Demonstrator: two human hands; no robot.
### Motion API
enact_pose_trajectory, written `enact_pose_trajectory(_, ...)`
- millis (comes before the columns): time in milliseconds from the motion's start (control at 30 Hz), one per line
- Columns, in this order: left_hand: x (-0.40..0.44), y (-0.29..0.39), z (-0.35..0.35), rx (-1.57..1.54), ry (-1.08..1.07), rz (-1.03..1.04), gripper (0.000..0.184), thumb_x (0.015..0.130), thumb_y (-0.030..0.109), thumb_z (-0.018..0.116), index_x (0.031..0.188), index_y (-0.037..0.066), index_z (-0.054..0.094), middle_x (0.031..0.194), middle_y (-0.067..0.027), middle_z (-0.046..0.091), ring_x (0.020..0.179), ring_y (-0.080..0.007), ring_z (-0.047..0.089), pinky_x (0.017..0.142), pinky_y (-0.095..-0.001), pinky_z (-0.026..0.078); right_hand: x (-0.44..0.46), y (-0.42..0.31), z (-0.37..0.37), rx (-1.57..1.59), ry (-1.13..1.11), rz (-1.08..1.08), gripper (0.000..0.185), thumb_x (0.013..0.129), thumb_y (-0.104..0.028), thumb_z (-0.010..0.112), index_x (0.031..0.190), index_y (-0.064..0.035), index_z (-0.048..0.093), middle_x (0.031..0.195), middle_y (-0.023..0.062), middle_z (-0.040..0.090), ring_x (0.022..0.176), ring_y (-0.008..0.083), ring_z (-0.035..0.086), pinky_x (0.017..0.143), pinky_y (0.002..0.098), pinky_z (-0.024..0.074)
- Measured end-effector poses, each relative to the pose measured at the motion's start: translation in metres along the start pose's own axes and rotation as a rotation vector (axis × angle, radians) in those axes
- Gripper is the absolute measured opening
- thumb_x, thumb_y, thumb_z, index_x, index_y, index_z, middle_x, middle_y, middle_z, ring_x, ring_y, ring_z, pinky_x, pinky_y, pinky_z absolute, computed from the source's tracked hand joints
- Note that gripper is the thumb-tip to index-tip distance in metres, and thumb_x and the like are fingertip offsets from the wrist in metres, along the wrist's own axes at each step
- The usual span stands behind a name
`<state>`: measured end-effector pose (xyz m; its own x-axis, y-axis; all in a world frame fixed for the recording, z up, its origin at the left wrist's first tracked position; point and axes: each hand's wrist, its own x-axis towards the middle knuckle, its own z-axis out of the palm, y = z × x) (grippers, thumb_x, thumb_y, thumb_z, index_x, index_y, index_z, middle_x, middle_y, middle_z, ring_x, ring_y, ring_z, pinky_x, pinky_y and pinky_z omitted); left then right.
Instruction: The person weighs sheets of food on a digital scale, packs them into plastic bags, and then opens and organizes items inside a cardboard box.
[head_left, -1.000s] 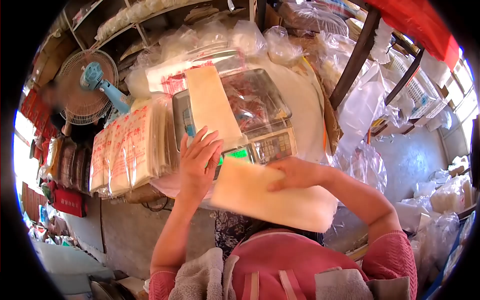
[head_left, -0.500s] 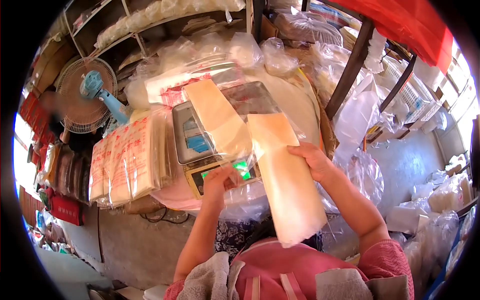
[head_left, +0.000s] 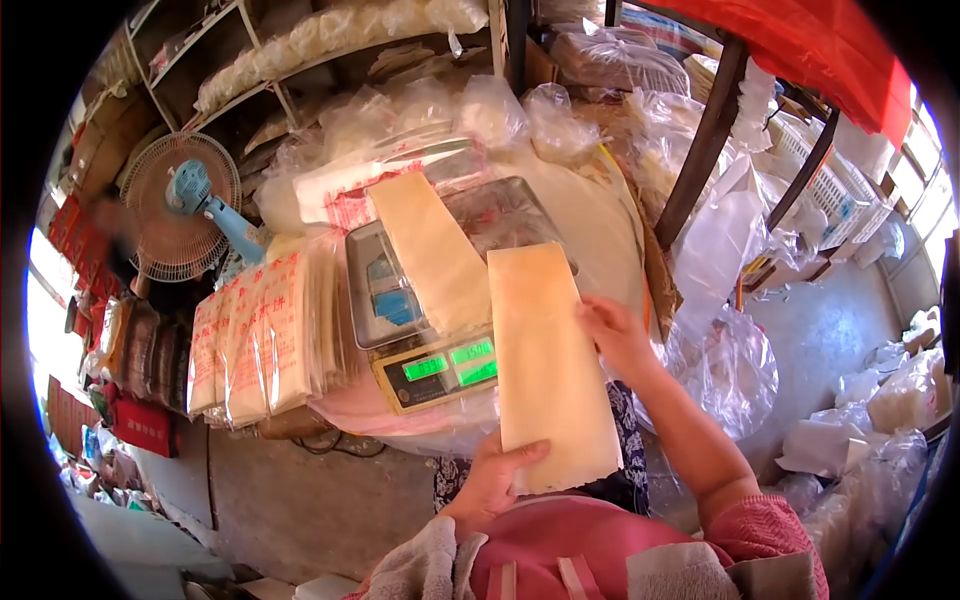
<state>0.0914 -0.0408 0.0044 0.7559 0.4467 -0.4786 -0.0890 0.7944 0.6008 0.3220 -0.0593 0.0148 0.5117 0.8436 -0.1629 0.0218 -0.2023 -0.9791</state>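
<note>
A long, pale tan folded sheet point(head_left: 552, 370) hangs in front of my body. My left hand point(head_left: 492, 478) grips its lower left edge, thumb on top. At its upper right edge is my right hand point(head_left: 612, 335), with the fingers curled against the side. Another tan sheet point(head_left: 432, 255) lies slanted across the metal tray of a scale point(head_left: 365, 290), whose green display point(head_left: 473, 362) is lit. Left of the scale stand packed bags with red print point(head_left: 265, 340). A printed plastic bag point(head_left: 350, 190) lies behind the tray.
A blue and white fan point(head_left: 190, 190) stands at the left. Clear bags point(head_left: 495, 110) line the back of the round table. A dark post point(head_left: 703, 140) rises at the right, beside hanging plastic point(head_left: 715, 235). Shelves point(head_left: 270, 75) are at the back left.
The held sheet has swung from sideways to nearly upright. My left hand has moved from the scale to the sheet's lower edge. My right hand has shifted to its upper right side.
</note>
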Motion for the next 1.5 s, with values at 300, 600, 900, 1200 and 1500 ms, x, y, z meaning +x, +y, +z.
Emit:
enact_pose_trajectory(300,0.016,0.010,0.031,-0.064,0.049,0.087,0.044,0.077,-0.002,0.064,0.119,-0.003,0.050,0.109,-0.0146,0.060,0.099,-0.0252,0.060,0.085,-0.0385,0.050,-0.007,0.049,-0.004,-0.104,0.113,-0.176,0.014,0.081,-0.008,0.063,0.092,0.0010,0.060,0.086,0.0066,0.064,0.077,0.0117,0.059,0.068,0.0256,0.0479)
enact_pose_trajectory(600,0.084,0.072,0.006,-0.169,0.025,0.129,0.031,0.083,0.010,0.059,0.110,-0.001,0.053,0.100,-0.0139,0.063,0.089,-0.0246,0.062,0.074,-0.0335,0.053,-0.058,0.044,0.024,0.439,-0.148,-0.086,0.011,0.089,-0.010,0.057,0.092,0.0015,0.055,0.079,0.0062,0.062,0.070,0.0116,0.060,0.067,0.0241,0.0489)
enact_pose_trajectory(900,0.114,0.030,-0.003,-0.392,0.221,0.349,0.016,0.085,0.017,0.059,0.083,0.001,0.058,0.075,-0.0090,0.062,0.063,-0.0170,0.059,0.057,-0.0265,0.049,-0.075,0.065,0.038,0.260,-0.302,-0.051,0.012,0.090,-0.011,0.056,0.090,0.0008,0.055,0.076,0.0049,0.062,0.066,0.0116,0.061,0.062,0.0229,0.0485)
enact_pose_trajectory(1200,0.101,0.051,-0.021,-0.111,-0.006,0.064,0.051,0.087,0.051,0.050,0.097,0.001,0.059,0.093,-0.0143,0.066,0.075,-0.0250,0.065,0.062,-0.0357,0.054,-0.037,0.042,-0.001,0.516,-0.223,0.180,0.043,0.089,-0.038,0.056,0.112,-0.0022,0.051,0.086,0.0075,0.062,0.077,0.0157,0.061,0.072,0.0273,0.0494)
enact_pose_trajectory(1500,0.105,0.075,-0.007,-0.278,0.394,0.643,0.028,0.093,0.028,0.048,0.106,0.005,0.054,0.094,-0.0100,0.062,0.081,-0.0165,0.060,0.064,-0.0258,0.048,0.029,0.030,0.005,0.489,-0.059,0.102,0.019,0.085,-0.022,0.060,0.077,-0.0066,0.053,0.061,0.0022,0.054,0.053,0.0135,0.056,0.052,0.0276,0.0471)
